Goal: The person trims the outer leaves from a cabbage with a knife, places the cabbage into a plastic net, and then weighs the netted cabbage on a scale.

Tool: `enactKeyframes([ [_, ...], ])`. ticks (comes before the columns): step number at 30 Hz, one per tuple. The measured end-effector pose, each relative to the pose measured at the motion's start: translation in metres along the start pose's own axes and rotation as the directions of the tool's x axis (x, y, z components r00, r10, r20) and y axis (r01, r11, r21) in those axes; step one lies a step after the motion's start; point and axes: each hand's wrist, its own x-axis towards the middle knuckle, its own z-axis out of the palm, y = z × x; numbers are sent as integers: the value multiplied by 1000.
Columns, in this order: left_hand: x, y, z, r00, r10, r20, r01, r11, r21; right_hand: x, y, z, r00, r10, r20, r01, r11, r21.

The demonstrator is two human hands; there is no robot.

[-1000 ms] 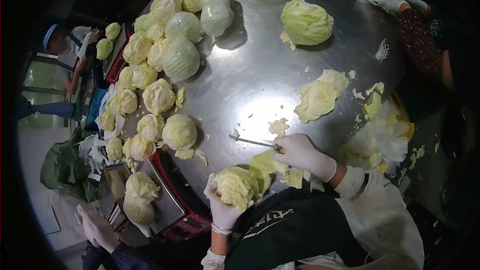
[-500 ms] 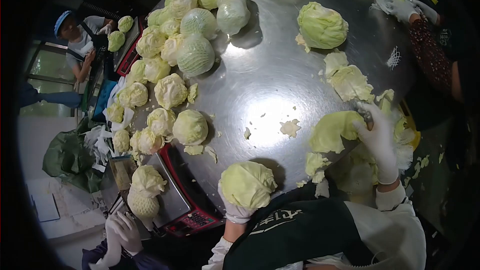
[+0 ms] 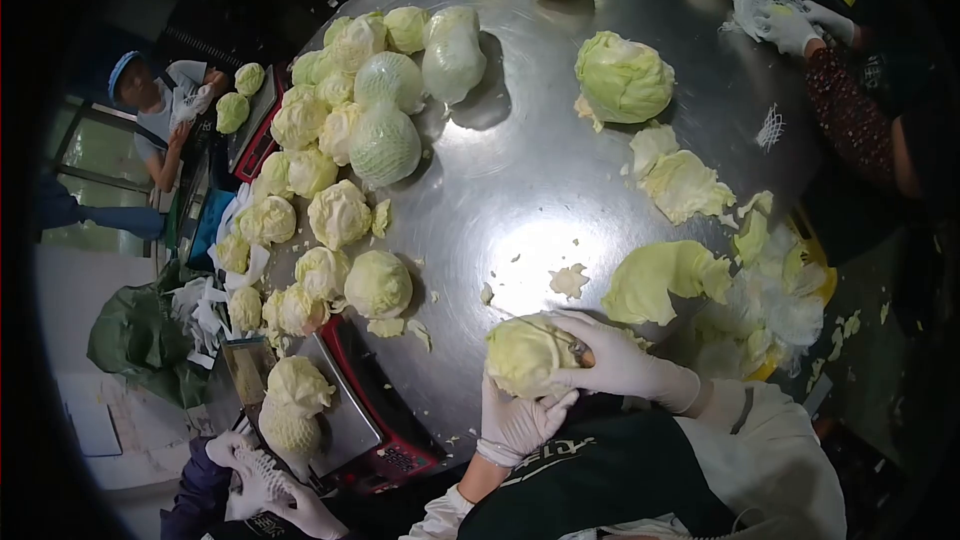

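Observation:
A pale green cabbage (image 3: 525,355) is raised off the near edge of the steel table. My gloved left hand (image 3: 520,423) supports it from below with curled fingers. On its right side my gloved right hand (image 3: 615,358) presses against it, with a small dark metal tool (image 3: 580,351) between the fingers; the tool's blade is hidden. Loose outer leaves (image 3: 665,280) lie just beyond my right hand. A small leaf scrap (image 3: 569,281) sits on the metal above the cabbage.
Many cabbages (image 3: 340,213) crowd the left side of the round table (image 3: 500,190). A red scale (image 3: 375,440) holds stacked cabbages at lower left. Co-workers' hands show at lower left (image 3: 265,480) and upper right (image 3: 790,28). A leaf-filled container (image 3: 822,275) stands at right.
My right hand has moved left from the loose leaves onto the cabbage. My left hand has brought the cabbage slightly right. The lower-left co-worker's hands now hold white netting.

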Motion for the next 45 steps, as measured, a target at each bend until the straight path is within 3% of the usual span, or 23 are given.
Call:
enactKeyframes([
  [1, -7, -6, 8, 986, 22, -164, -3, 993, 119, 5, 13, 2, 995, 102, 20, -103, 991, 89],
  [3, -18, -7, 21, 990, 4, -140, 42, 945, 325, 15, 14, -9, 983, 179, 28, -180, 940, 290],
  [4, -24, -6, 30, 992, -13, -126, 76, 856, 511, 24, 9, -19, 984, 176, 23, -175, 942, 286],
  [6, -40, 2, 48, 998, 68, -16, -26, 574, 818, 34, 2, -33, 856, 477, 197, -515, 761, 395],
  [8, -43, -1, 67, 832, 548, 81, -126, 45, 991, 37, 6, -29, 928, 358, 104, -366, 820, 440],
  [9, -38, 5, 71, 833, 547, 83, -129, 46, 991, 40, 6, -29, 911, 401, 100, -404, 812, 421],
  [11, -22, 22, 70, 614, 563, 553, 74, -738, 670, 43, 4, -28, 892, 441, 96, -441, 804, 398],
  [12, -8, 27, 65, 612, 564, 554, 72, -737, 672, 43, 6, -26, 896, 437, 76, -422, 790, 445],
  [14, 25, 30, 48, 647, 447, 618, -211, -674, 708, 41, 5, -23, 902, 427, 57, -399, 778, 486],
  [15, 35, 29, 41, 644, 446, 621, -213, -675, 706, 38, 5, -23, 905, 424, 29, -380, 776, 503],
  [20, 47, 24, 51, 700, 608, 374, -272, -257, 927, 16, 41, -23, 860, 503, -89, -342, 696, 631],
  [22, 48, 48, 35, 646, 631, 429, -312, -295, 903, 14, 46, -22, 871, 474, -131, -283, 701, 654],
  [25, 52, 56, 42, 749, 599, 283, -276, -106, 955, 9, 42, -25, 850, 518, -98, -351, 693, 629],
  [30, 56, 47, 46, 769, 546, 333, -242, -233, 942, 6, 37, -23, 832, 551, -73, -394, 676, 623],
  [32, 51, 54, 42, 748, 619, 239, -294, -13, 956, 5, 20, -27, 831, 549, -86, -380, 675, 633],
  [33, 47, 56, 42, 760, 597, 257, -297, -33, 954, 5, 16, -28, 878, 477, -34, -339, 670, 661],
  [35, 32, 63, 56, 743, 613, 269, -590, 411, 695, 4, 12, -26, 919, 391, 52, -322, 670, 669],
  [36, 28, 81, 67, 647, 693, 316, -678, 335, 654, 5, 9, -30, 860, 490, 142, -494, 730, 473],
  [38, 7, 95, 135, 623, 625, 470, -780, 451, 434, 7, 30, -19, 992, 29, -123, 4, 965, 261],
  [40, -16, 68, 194, 297, 806, 512, -841, -33, 540, 7, 22, -31, 992, 33, -125, -9, 982, 187],
  [41, -35, 121, 187, 455, 813, 363, -873, 327, 363, 8, 16, -38, 993, 38, -116, -24, 992, 121],
  [42, -43, 154, 195, 305, 867, 394, -925, 170, 341, 10, 12, -47, 992, 25, -125, -11, 994, 112],
  [45, -87, 300, 181, 57, 919, 390, -875, -143, 463, 16, -31, -91, 953, 302, -20, -303, 953, -29],
])
